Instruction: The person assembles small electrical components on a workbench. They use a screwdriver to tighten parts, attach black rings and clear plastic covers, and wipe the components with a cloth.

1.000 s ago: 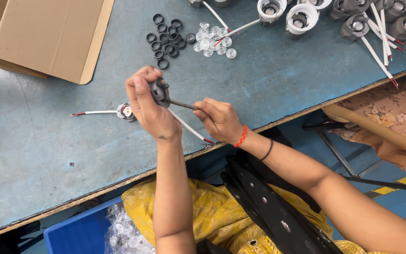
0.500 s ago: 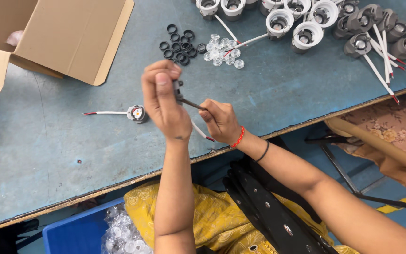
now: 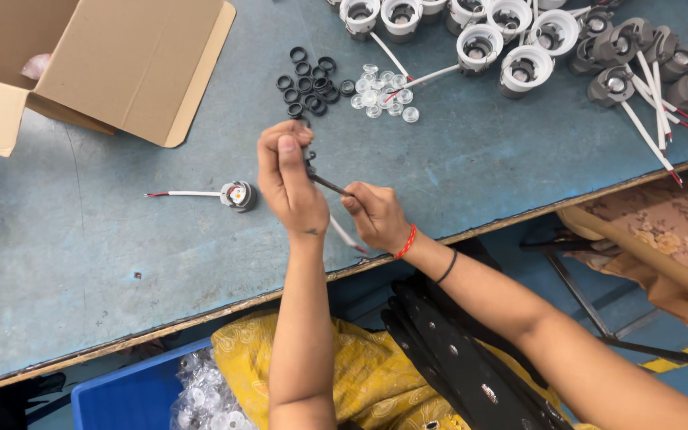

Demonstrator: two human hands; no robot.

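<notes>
Gripping a small dark lamp part up off the tabletop, left hand is closed around it at centre; its white lead trails out toward 5 o'clock under the wrists. Right hand pinches a thin dark tool, tip pointed at 10 o'clock into the part. Versus a second ago both hands sit a bit higher and closer together, the tool tip now right at the part, so the work on it looks under way, not finished.

Finished-looking lamp head with white wire lies flat at 9 o'clock of the left hand, apart from it. Black rings in a loose heap at 12 o'clock, clear lenses just beside them toward 1 o'clock. Row of white lamp housings and grey lamp housings at 1–2 o'clock along the far edge, wires splayed.

Containers: open cardboard box at 10–11 o'clock, flaps out, something pink inside, can't tell what. Blue bin at 7 o'clock below the tabletop edge holds clear bagged small parts.
</notes>
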